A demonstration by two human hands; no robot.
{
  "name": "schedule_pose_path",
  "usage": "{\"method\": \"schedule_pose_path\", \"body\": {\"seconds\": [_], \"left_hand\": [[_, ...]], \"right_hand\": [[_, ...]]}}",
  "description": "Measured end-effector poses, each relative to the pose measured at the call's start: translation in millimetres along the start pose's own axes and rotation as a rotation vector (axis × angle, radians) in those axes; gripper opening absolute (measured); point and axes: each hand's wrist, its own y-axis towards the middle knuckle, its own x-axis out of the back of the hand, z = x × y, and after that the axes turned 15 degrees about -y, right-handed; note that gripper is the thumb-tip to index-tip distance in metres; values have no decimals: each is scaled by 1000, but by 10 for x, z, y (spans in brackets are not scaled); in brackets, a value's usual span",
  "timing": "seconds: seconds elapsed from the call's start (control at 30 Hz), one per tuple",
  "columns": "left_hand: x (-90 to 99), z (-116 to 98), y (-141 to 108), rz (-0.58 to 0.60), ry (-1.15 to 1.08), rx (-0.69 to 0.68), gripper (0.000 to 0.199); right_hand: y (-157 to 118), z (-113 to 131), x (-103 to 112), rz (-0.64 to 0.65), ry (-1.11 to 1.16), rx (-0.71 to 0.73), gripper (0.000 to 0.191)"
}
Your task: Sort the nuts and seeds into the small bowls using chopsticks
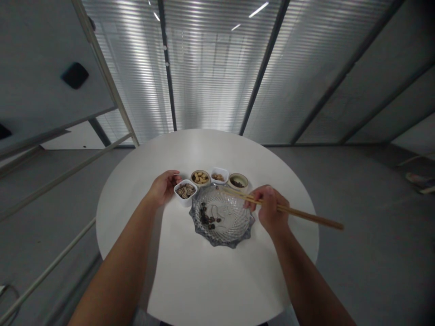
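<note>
left hand (163,188) half open, just beside white seed bowl (185,192) | right hand (269,209) gripping wooden chopsticks (299,213)

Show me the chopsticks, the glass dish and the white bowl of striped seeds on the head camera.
Chopsticks (306,214): head view, on the shafts toward their free ends.
Glass dish (222,241): head view, on its scalloped near rim.
White bowl of striped seeds (183,201): head view, on its front wall.

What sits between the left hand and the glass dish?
In the head view, a white square bowl of striped seeds sits between the left hand and the glass dish.
</note>
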Motion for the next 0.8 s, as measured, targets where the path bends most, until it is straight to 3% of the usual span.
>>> {"method": "schedule_pose_path", "body": {"seconds": [0.2,0.47,0.57,0.67,0.8], "left_hand": [[-19,12,-3,-21,-4,-13,4],[-2,10,-7,-10,6,2,5],[-30,4,-30,-25,10,-4,5],[-53,1,-44,-25,11,-1,3],[-60,-2,-37,-21,-11,7,3]], "right_hand": [[132,-36,119,-367,67,-34,40],[153,-67,157,-425,54,-65,33],[128,-50,128,-318,118,-90,33],[62,-28,57,-29,190,-122,34],[-41,29,-30,291,58,-83,38]]}}
